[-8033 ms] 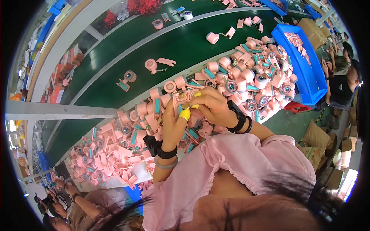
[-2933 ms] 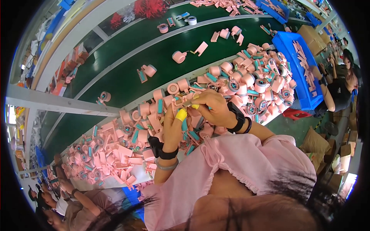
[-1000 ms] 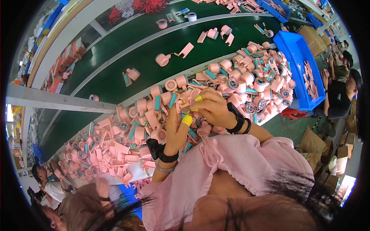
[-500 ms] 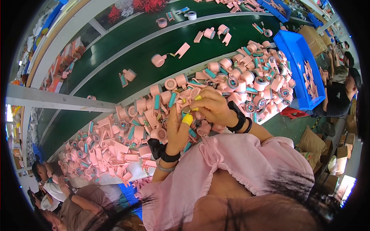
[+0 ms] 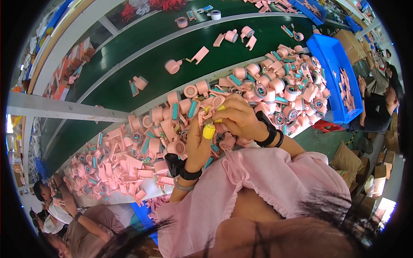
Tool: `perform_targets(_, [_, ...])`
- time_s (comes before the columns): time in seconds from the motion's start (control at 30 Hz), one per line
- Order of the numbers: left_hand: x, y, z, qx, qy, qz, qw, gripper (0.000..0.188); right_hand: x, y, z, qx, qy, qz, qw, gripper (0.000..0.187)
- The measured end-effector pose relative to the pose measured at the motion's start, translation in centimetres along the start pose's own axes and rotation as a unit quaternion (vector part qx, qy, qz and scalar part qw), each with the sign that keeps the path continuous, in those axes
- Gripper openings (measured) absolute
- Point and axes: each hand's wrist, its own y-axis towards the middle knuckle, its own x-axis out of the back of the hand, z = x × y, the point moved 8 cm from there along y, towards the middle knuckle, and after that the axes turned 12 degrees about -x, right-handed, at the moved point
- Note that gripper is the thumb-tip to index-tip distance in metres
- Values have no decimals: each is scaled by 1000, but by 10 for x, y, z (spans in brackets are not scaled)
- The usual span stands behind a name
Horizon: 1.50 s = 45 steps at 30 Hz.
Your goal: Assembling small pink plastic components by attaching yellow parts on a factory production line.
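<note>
Close together over the heaped table, both hands work at one small pink plastic part (image 5: 201, 114). My left hand (image 5: 197, 146) is closed on it from below, with a yellow cover on the thumb. From the right, my right hand (image 5: 241, 118) pinches at the same part, yellow covers on its fingertips. The fingers hide most of the part, and any smaller piece between them cannot be made out. Around the hands lie pink fan housings (image 5: 190, 91) with round grilles, some with teal strips. Dark bands circle both wrists.
Pink housings and handle pieces (image 5: 142, 173) cover the long white table. Beyond it runs a green conveyor belt (image 5: 116, 88) carrying scattered fan parts. A blue bin (image 5: 340, 103) with pink pieces stands at the right. A white beam (image 5: 64, 107) crosses at left; co-workers sit at both sides.
The fan parts on the belt have shifted slightly left. My hands stay at nearly the same spot, with the fingers slightly moved around the pink part. The co-worker at lower left has moved their hands.
</note>
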Motion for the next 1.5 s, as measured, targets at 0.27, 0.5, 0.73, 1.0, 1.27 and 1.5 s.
perform_targets(0.27, [-3, 5, -12, -23, -4, 4, 1000, 46, 6, 7, 10, 7, 19, 5, 1000, 29])
perform_targets(0.5, [0, 2, -9, -12, -20, 0, 1000, 42, 3, 8, 11, -4, 1, 9, 1000, 28])
perform_targets(0.73, [2, 5, -12, -40, 44, -3, 998, 36, 1, 10, 9, 7, -14, 27, 1000, 30])
perform_targets(1.0, [2, 9, -25, -87, 156, 11, 984, 33, 0, 10, 10, 20, -21, 21, 999, 31])
perform_targets(1.27, [10, 5, -28, -109, 200, -17, 974, 30, -7, 8, 18, 26, -58, 14, 998, 31])
perform_targets(1.5, [29, 20, -18, -144, 226, -1, 963, 27, -24, 18, 3, 17, -77, 29, 997, 21])
